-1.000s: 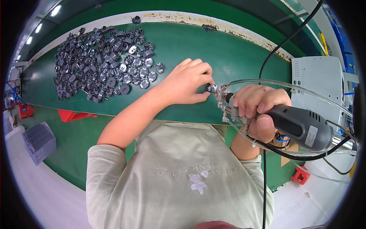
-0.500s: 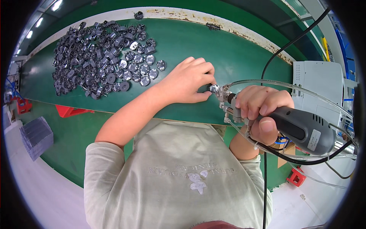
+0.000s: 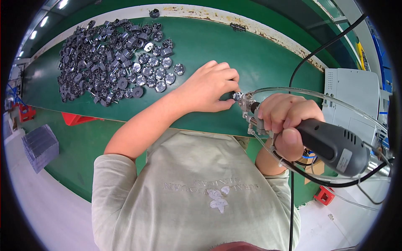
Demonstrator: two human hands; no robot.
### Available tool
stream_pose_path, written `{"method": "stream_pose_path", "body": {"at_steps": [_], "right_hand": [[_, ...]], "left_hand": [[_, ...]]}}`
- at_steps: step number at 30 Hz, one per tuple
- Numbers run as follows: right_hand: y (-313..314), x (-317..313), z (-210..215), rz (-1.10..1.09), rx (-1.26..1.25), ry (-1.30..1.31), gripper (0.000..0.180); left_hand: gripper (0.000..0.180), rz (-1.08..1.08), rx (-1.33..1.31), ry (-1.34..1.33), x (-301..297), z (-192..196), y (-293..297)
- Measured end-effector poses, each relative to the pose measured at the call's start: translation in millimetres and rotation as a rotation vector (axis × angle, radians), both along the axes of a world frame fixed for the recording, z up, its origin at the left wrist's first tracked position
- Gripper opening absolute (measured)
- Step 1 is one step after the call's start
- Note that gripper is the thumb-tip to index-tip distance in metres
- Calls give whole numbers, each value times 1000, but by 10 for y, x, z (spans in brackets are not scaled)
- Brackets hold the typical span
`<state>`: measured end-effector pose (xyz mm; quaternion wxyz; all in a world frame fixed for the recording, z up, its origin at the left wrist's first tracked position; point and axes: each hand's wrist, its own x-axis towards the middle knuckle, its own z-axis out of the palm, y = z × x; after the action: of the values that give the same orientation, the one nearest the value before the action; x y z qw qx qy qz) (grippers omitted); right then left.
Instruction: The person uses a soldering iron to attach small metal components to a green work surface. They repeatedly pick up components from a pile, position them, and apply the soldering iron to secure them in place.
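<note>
Over the green bench [image 3: 251, 54], my left hand [image 3: 214, 85] pinches a small round dark part with a silvery face [image 3: 237, 96] between thumb and fingers. My right hand [image 3: 289, 113] is wrapped round a dark grey electric screwdriver [image 3: 335, 144], held almost level. Its metal nozzle head [image 3: 249, 104] meets the small part at my left fingertips; the exact contact point is too small to make out. A clear hose [image 3: 318, 91] runs to the nozzle head. Left of my hand lies a large heap of similar round parts [image 3: 100, 62], several with silvery faces up.
A pale machine housing [image 3: 354, 98] stands at the right. A black cable [image 3: 326, 45] hangs down beside it. Along the far edge runs a worn white rail [image 3: 197, 11], with a dark part [image 3: 154, 13] on it. A small black piece [image 3: 238, 27] lies near the rail. Red stools [image 3: 324, 195] stand below.
The rear of the screwdriver sits slightly lower. Otherwise the view has shifted a little, and both hands keep their grips on the part and the screwdriver.
</note>
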<state>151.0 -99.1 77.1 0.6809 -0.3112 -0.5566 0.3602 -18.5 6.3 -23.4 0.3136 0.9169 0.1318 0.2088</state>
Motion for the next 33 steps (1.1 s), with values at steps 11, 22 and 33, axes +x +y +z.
{"method": "stream_pose_path", "body": {"at_steps": [11, 22, 33], "right_hand": [[-29, 29, 111, 48, -5, 238, 33], [25, 76, 22, -37, -27, 210, 31], [-100, 273, -73, -125, 46, 202, 32]], "left_hand": [[22, -9, 92, 32, -47, 149, -6], [56, 756, 341, 310, -66, 206, 2151], [27, 702, 196, 454, -598, 448, 1497]]}}
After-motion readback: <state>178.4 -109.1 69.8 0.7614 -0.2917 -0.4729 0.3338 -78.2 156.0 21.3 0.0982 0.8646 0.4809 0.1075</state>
